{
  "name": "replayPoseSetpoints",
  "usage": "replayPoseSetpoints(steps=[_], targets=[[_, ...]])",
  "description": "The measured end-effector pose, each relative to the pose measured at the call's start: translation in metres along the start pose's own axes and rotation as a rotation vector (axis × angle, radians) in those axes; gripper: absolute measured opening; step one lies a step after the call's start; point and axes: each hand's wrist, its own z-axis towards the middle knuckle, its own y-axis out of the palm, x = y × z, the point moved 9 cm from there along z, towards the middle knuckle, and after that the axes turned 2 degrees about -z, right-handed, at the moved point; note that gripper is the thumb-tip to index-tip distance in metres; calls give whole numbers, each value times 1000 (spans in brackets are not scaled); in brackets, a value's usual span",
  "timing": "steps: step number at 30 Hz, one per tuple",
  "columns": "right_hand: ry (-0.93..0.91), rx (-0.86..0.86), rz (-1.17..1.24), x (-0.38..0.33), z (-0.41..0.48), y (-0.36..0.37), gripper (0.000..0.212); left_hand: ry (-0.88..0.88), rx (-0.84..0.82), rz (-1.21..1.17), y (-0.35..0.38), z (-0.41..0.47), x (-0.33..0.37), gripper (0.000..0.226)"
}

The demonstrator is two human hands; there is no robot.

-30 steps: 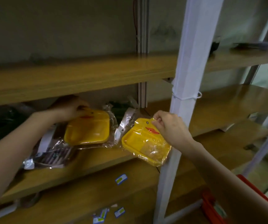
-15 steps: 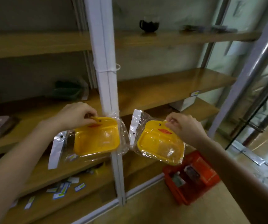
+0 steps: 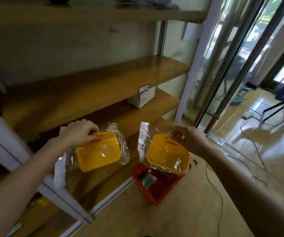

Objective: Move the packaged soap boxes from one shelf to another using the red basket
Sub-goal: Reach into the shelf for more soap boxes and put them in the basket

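We had each hand pinching one bagged yellow soap box by its top edge: left hand point(image 3: 79, 132) held the left box point(image 3: 98, 154) in front of the shelf point(image 3: 103, 86), right hand point(image 3: 189, 140) held the right box point(image 3: 167, 156) over the red basket point(image 3: 152, 200), which sat on the floor

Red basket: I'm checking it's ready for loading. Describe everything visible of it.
The red basket looks like rigid plastic, rectangular and open-topped, upright on the floor beside the bottom shelf. A greyish packet lies inside. The soap box in the right hand overlaps its far rim; neither hand touches it.
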Motion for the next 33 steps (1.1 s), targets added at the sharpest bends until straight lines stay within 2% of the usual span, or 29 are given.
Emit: replayPoseSetpoints(steps=[5, 11, 16, 19, 23, 28, 33], targets=[[5, -133, -81, 71, 32, 23, 16, -18, 10, -57, 28, 79, 40, 14], [1, -223, -109, 136, 67, 61, 15, -116, 50, -120, 54, 128, 64, 11], [-117, -326, -126, 178, 105, 96, 16, -263, 47, -151, 86, 157, 76, 8], [-233, -394, -141, 192, 129, 118, 12, -348, 46, -104, 104, 163, 89, 11], [-345, -459, -134, 203, 154, 149, 9, -528, 98, 89, 118, 154, 103, 17], [-380, -523, -104, 209, 163, 211, 14, -692, 90, -24, 155, 151, 108, 19], [-409, -513, -90, 219, 160, 293, 21, -774, 25, -17, 235, 152, 98, 20]])
